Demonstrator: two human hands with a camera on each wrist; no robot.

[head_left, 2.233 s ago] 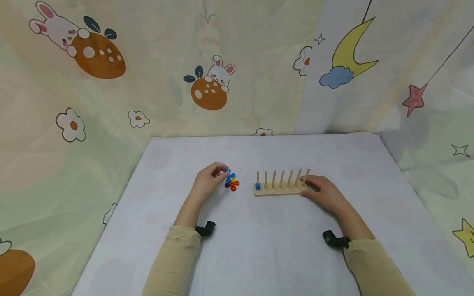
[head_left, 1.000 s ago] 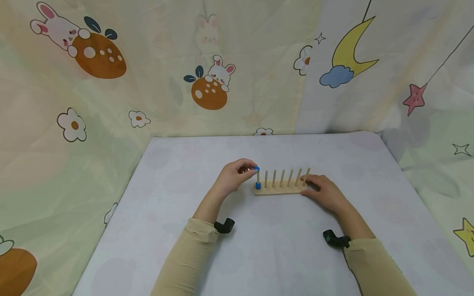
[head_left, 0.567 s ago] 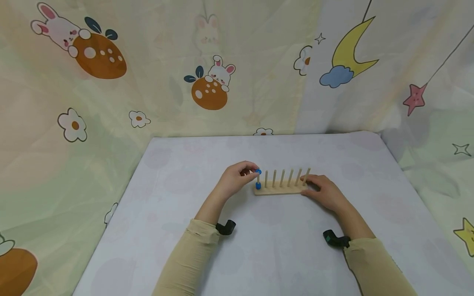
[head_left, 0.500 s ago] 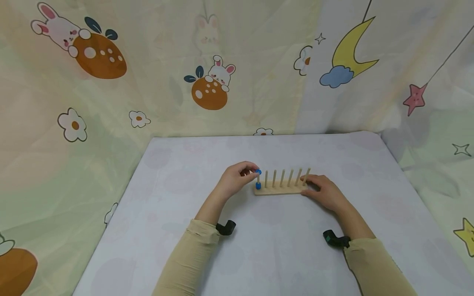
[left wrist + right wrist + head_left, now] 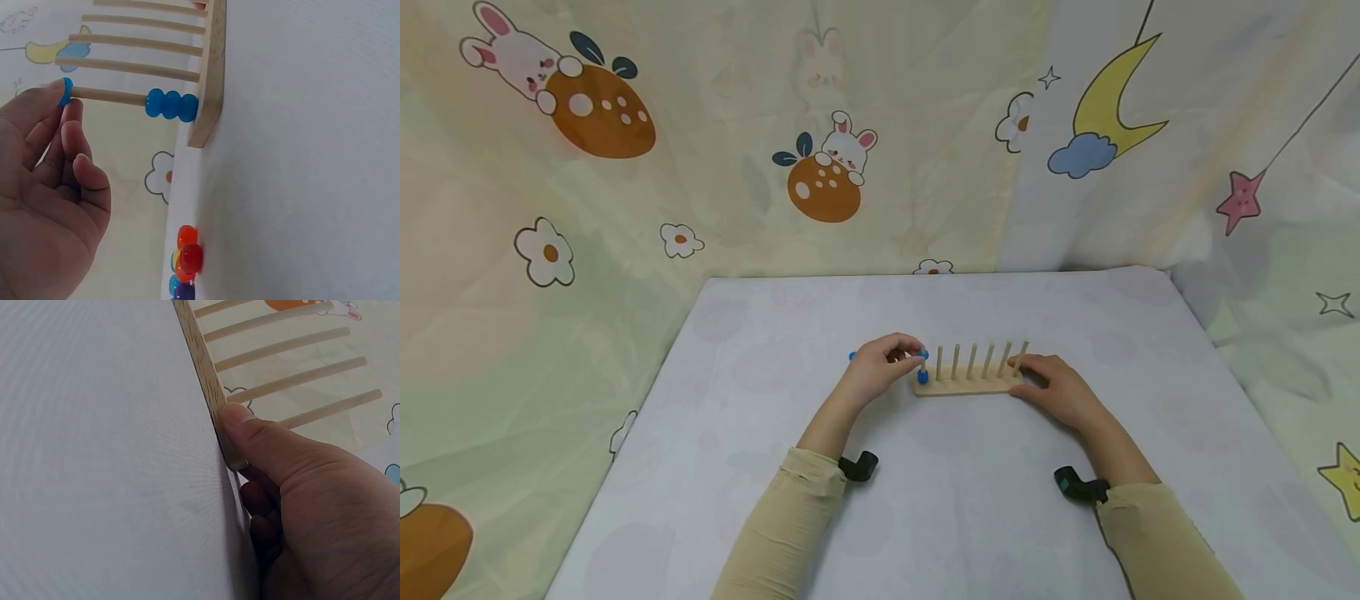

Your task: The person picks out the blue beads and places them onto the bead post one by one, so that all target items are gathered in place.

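A wooden peg board (image 5: 966,386) with a row of upright pegs stands on the table. My left hand (image 5: 878,367) pinches a blue bead (image 5: 65,92) between thumb and forefinger, at the upper end of the leftmost peg (image 5: 109,95). In the head view the peg's tip shows just above that bead. Three blue beads (image 5: 170,105) are stacked at the foot of the same peg; the other pegs in view are bare. My right hand (image 5: 1060,390) grips the board's right end, its thumb (image 5: 237,415) on the near side and its other fingers partly hidden behind.
Loose red, orange, yellow, blue and purple beads (image 5: 189,257) lie to the left of the board, mostly hidden behind my left hand in the head view. One blue bead (image 5: 852,356) peeks out there. A patterned cloth (image 5: 715,167) hangs behind the white table (image 5: 955,500).
My left hand has carried a blue bead rightward from the loose beads to the leftmost peg, then lowered it slightly at the peg's tip. The right hand has stayed on the board.
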